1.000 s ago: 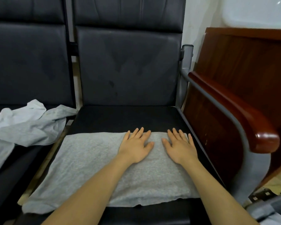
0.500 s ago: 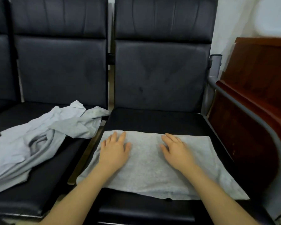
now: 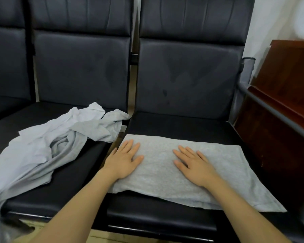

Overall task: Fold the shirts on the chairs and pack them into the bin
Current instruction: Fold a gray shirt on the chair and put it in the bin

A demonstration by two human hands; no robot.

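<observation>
A grey shirt (image 3: 235,174) lies folded flat into a rectangle on the seat of the right black chair (image 3: 179,123). My left hand (image 3: 125,160) presses palm down on the shirt's left end, fingers straight. My right hand (image 3: 193,165) lies flat on its middle, fingers spread. A second light grey shirt (image 3: 47,149) sits crumpled and unfolded on the seat of the chair to the left (image 3: 81,67). No bin is in view.
A dark wooden panel (image 3: 281,109) with a grey metal armrest bar (image 3: 270,109) stands close on the right of the chair. A narrow gap separates the two seats. A third black chair (image 3: 5,64) shows at the far left.
The view has swung left, bringing the crumpled shirt further into sight. My left hand slid from the shirt's middle to its left end; my right hand moved left too, both staying flat.
</observation>
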